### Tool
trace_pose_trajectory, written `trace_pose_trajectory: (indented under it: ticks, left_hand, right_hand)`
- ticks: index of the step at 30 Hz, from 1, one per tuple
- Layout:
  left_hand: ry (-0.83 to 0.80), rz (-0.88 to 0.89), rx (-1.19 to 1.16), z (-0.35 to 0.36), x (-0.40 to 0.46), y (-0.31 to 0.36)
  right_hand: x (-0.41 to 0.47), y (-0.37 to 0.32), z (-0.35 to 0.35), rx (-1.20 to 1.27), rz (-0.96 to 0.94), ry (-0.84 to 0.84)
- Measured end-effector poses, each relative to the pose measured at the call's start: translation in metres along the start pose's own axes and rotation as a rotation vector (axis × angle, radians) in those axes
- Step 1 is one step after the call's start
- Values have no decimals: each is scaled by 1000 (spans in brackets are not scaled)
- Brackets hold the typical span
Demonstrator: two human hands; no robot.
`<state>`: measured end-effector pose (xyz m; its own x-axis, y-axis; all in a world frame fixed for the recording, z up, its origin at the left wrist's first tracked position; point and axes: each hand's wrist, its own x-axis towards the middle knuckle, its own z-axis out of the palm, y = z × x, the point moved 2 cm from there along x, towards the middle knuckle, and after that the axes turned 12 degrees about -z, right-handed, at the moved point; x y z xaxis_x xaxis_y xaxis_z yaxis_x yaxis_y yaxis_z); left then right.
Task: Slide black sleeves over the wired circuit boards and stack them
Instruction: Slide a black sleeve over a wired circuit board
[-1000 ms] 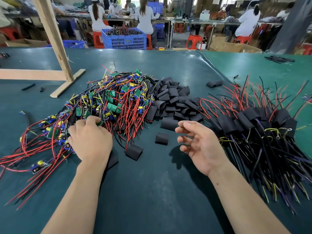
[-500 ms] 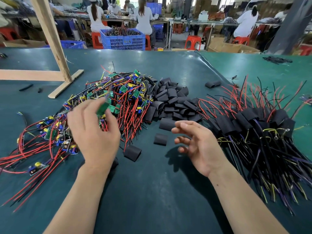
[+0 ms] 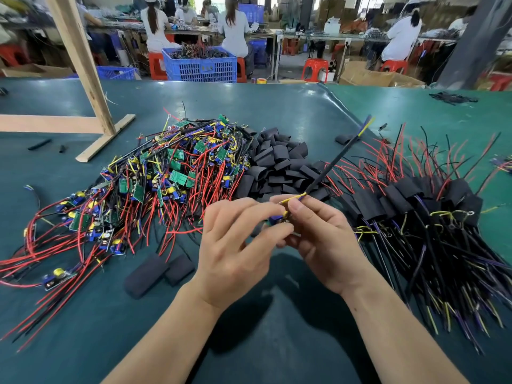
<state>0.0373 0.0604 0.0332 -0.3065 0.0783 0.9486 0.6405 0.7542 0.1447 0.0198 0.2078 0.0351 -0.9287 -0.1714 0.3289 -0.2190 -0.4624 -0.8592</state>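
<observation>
So both hands, left hand (image 3: 238, 245) and right hand (image 3: 321, 234), pinch one small circuit board (image 3: 277, 218), blue part showing, black-sleeved lead (image 3: 329, 167) poking up past the sleeve pile (image 3: 277, 164).

1. Left hand (image 3: 238, 245) and right hand (image 3: 321, 236) together pinch one wired circuit board (image 3: 277, 218), its black lead (image 3: 332, 164) slanting up-right.
2. Bare boards pile (image 3: 171, 173) left; loose black sleeves (image 3: 277, 162) centre; sleeved stack (image 3: 421, 206) right.
</observation>
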Motion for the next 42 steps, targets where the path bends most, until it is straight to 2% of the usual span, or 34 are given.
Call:
trace_pose_trajectory:
  ticks: [5,10,12,16,21,25,29,34,39,42]
  left_hand:
    - [152,-37,160,-3,0,2]
    - [103,-152,226,-4,2,-10]
    - [70,-164,182,-5,1,-16]
    - [-161,-183,33,4,-6,-20]
    - [-377,-381,90,7,-12,-33]
    - [-545,-485,137,3,-11,-40]
    - [-647,-571,98,-15,-4,-54]
    - [-976,-750,31,-44,-7,-79]
    - [-1072,-785,23,-45,-7,-80]
    - [-1073,-769,-16,-43,-9,-81]
  right_hand:
    - [2,-3,-1,12,-105,119]
    - [7,-8,-7,46,-208,290]
    - [9,-11,-13,101,-230,352]
    - [10,-12,-21,129,-226,365]
    - [8,-14,-23,160,-189,318]
    - [9,-9,-22,42,-209,334]
    - [9,-7,-25,-13,-225,340]
    - [9,-10,-25,9,-226,374]
    - [7,-9,-22,5,-197,368]
    - [7,-8,-21,10,-178,354]
